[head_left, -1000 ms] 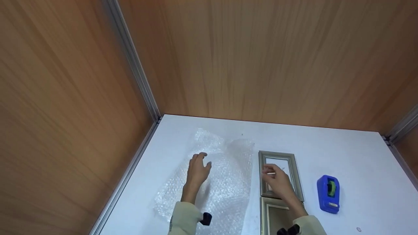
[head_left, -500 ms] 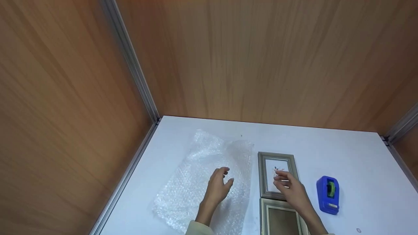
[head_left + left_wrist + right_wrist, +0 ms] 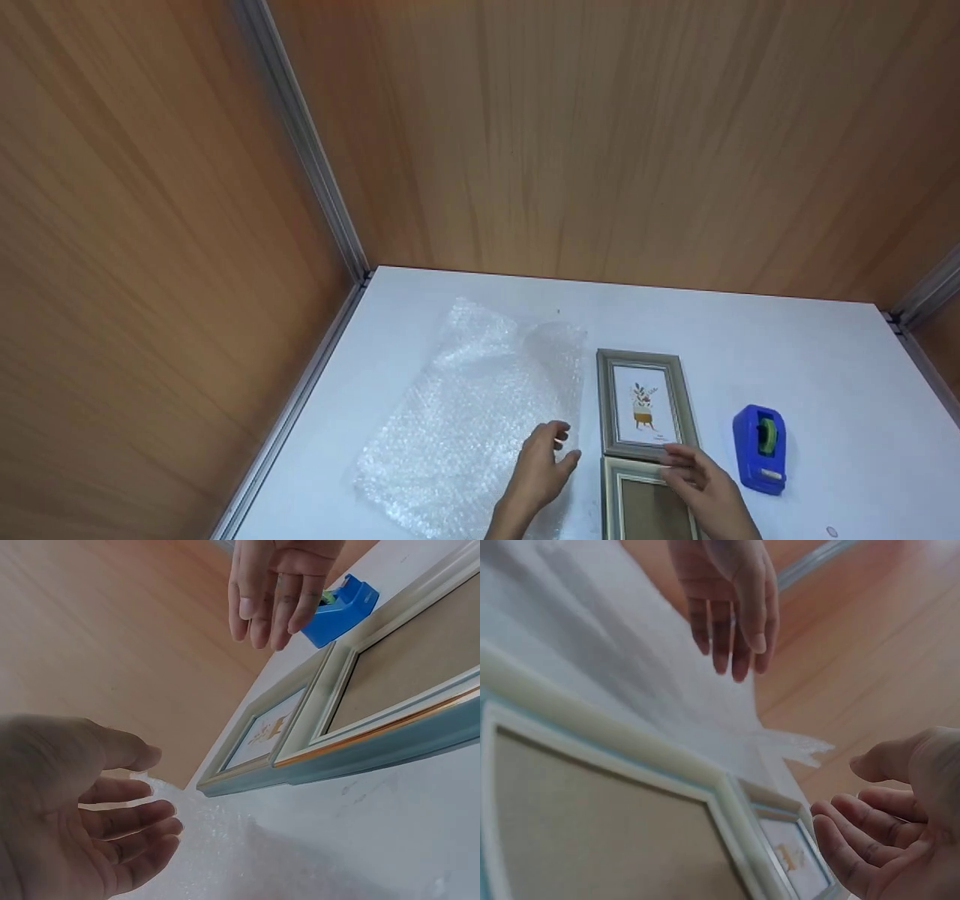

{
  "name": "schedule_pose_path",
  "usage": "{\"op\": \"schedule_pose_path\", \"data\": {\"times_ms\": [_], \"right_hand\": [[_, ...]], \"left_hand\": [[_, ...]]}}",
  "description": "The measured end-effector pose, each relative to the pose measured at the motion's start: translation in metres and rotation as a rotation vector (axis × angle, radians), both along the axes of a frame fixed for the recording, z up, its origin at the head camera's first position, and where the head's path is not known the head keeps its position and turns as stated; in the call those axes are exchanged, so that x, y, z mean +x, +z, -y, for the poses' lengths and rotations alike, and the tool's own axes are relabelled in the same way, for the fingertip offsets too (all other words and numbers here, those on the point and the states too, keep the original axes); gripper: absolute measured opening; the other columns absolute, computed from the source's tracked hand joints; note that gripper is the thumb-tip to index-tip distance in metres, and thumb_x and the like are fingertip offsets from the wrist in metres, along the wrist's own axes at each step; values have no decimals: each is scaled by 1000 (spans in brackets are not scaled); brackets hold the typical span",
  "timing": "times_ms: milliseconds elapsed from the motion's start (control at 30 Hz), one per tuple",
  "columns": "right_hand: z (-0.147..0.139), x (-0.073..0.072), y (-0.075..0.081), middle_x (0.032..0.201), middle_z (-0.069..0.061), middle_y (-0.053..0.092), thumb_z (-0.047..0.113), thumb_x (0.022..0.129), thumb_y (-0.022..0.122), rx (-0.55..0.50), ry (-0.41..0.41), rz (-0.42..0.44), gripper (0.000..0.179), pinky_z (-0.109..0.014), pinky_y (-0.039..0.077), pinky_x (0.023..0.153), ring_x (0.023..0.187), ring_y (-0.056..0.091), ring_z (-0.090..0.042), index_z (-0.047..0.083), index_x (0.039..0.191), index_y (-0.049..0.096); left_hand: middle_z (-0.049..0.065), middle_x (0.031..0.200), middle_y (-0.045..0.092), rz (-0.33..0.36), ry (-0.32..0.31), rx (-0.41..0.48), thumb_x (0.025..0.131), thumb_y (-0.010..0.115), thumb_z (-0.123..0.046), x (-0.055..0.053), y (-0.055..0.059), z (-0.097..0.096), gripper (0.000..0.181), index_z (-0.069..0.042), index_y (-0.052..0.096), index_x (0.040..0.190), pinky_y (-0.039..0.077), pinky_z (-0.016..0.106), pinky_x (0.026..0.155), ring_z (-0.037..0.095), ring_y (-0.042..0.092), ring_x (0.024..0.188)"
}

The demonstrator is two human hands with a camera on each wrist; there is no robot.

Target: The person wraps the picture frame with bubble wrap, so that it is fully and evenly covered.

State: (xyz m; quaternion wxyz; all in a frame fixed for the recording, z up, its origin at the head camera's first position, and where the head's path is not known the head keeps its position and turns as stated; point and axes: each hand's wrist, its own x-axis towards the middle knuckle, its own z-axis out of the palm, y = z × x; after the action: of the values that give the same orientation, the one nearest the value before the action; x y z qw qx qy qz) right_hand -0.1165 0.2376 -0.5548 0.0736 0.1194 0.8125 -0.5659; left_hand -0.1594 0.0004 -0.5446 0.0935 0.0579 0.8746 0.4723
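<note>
My left hand [image 3: 538, 469] hovers over the right edge of a sheet of bubble wrap [image 3: 450, 420], its fingers loosely bent and holding nothing. Above the nearer picture frame [image 3: 611, 499], which has a plain brown middle, hangs my right hand [image 3: 705, 487], also holding nothing. A smaller picture frame [image 3: 606, 405], with a drawing of a potted plant, lies end to end with the nearer one. In the left wrist view both hands stand apart from the picture frames. The near end of the larger frame is out of the head view.
A blue tape dispenser [image 3: 759, 450] with a green roll stands right of the picture frames. The white table [image 3: 825, 375] is bounded by a wooden back wall [image 3: 600, 150] and a wooden left wall [image 3: 150, 262] with a metal corner strip.
Both hands have moved toward the near side and to the right. My right hand has uncovered the drawing in the smaller picture frame. The bubble wrap and picture frames lie as before.
</note>
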Motion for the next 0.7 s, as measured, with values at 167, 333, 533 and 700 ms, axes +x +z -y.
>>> {"op": "schedule_pose_path", "data": {"times_ms": [167,333,533,700], "right_hand": [[-11,15,-14,113,-13,60,24,87,63,19,-36,51,48,-38,51,83,101,60,-26,2,127,48],[-20,22,-20,114,-14,59,27,85,65,7,-74,80,54,-34,52,80,99,60,-24,0,128,46],[-32,27,-23,114,-16,59,27,85,66,6,-94,79,56,-33,53,78,99,61,-26,-2,128,45],[-41,28,-27,112,-17,60,38,80,69,71,-99,117,68,-38,53,77,98,60,-28,-5,127,45]], "left_hand": [[2,101,57,47,-2,17,82,67,-16,7,-6,-9,36,-7,56,115,50,31,77,18,57,93],[1,97,57,107,7,-5,80,69,-17,15,-13,-19,38,-7,56,115,50,30,72,15,57,88],[0,94,56,124,-40,-25,79,70,-18,24,-20,-30,41,-4,56,116,50,27,69,14,57,85],[-1,88,54,128,-86,-64,79,69,-17,29,-25,-35,43,-2,55,117,50,27,70,12,56,80]]}}
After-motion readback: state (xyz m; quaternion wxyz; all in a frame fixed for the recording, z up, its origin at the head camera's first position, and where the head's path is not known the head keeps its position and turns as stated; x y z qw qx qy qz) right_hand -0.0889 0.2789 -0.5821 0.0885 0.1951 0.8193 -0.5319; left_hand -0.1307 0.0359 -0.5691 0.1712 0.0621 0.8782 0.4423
